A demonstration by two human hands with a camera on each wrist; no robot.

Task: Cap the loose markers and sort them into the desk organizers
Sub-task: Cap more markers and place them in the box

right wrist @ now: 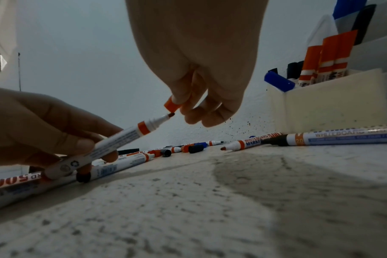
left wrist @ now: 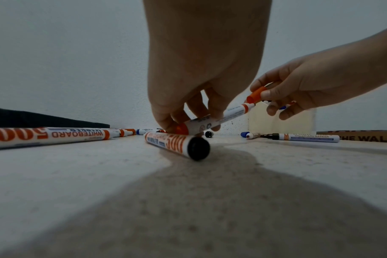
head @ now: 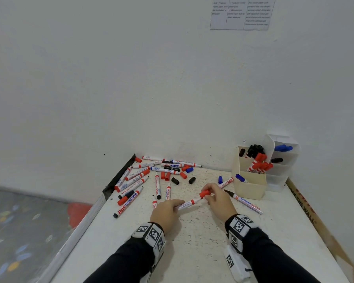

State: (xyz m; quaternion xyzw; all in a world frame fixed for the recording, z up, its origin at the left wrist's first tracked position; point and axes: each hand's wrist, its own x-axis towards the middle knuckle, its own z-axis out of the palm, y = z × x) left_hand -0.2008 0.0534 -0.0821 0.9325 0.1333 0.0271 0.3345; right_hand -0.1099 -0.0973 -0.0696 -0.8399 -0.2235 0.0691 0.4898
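Observation:
My left hand (head: 168,209) (left wrist: 188,108) (right wrist: 55,139) grips the rear of an uncapped red whiteboard marker (head: 189,203) (left wrist: 223,117) (right wrist: 121,137), tilted up off the table. My right hand (head: 215,198) (left wrist: 298,92) (right wrist: 192,97) pinches a red cap (head: 204,194) (left wrist: 255,95) (right wrist: 172,105) just at the marker's nib; the nib tip touches the cap's mouth and stays outside it. A cream organizer (head: 248,186) (right wrist: 325,104) holds capped red, black and blue markers. Behind it stands a white tiered organizer (head: 282,168).
Several loose markers and red, black and blue caps (head: 151,174) lie scattered at the back left of the white table (head: 192,242). An uncapped black marker (head: 244,202) (left wrist: 300,137) lies by the cream organizer. A wall backs the table.

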